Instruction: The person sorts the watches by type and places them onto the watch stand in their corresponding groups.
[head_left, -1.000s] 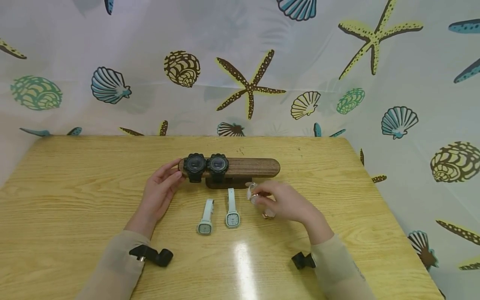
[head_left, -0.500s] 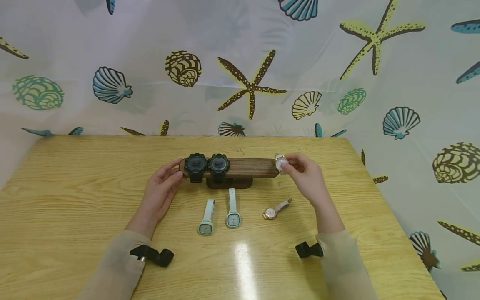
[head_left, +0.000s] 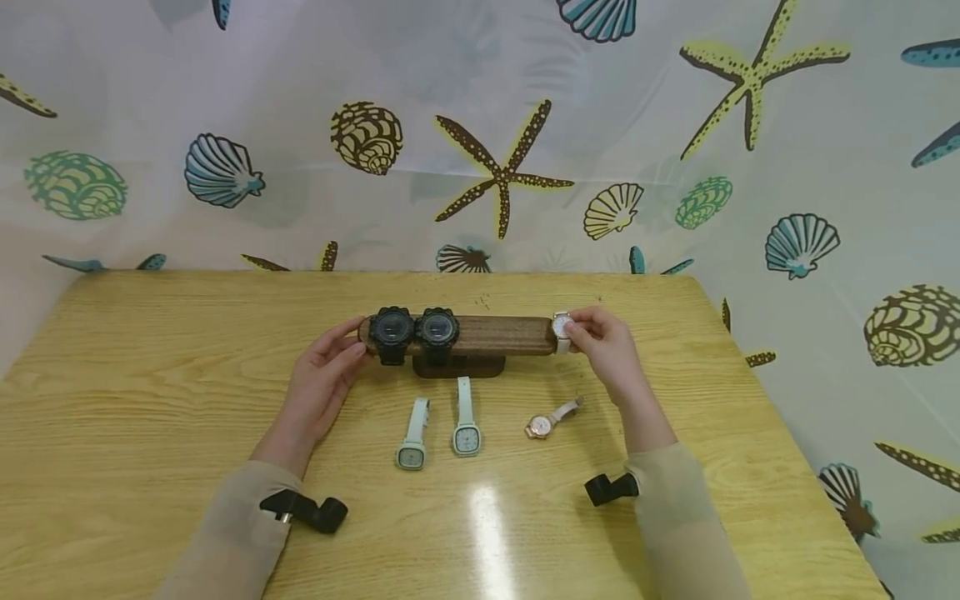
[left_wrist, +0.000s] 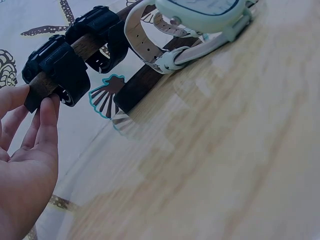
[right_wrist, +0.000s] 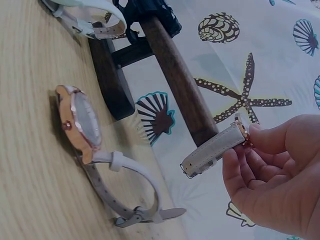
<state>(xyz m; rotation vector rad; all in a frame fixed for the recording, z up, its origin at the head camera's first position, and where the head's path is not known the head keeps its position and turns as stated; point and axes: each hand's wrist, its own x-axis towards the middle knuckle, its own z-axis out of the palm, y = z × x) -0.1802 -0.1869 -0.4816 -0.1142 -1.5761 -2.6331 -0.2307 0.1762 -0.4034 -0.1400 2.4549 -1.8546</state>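
Observation:
A dark wooden watch stand [head_left: 498,335] carries two black watches, one [head_left: 392,327] by its left end and another [head_left: 437,328] right beside it. The fingers and thumb of my left hand [head_left: 322,379] pinch the bar's left end. At the opposite end, my right hand [head_left: 611,354] pinches a wristwatch with a white strap [right_wrist: 214,150] by its case. In the right wrist view its strap loop overlaps the tip of the bar. Lying nearest that hand on the table is a second white-strapped watch with a rose-gold case [right_wrist: 80,122].
Two pale mint square watches, one [head_left: 410,455] left and one [head_left: 466,439] right, lie on the wooden table [head_left: 187,375] in front of the stand. A shell-and-starfish patterned cloth [head_left: 300,217] rises behind the table and along its right side.
My right hand has lifted a white-strapped watch from the table in front of the stand and carried it up and right to the bar's right end. My left hand stays put.

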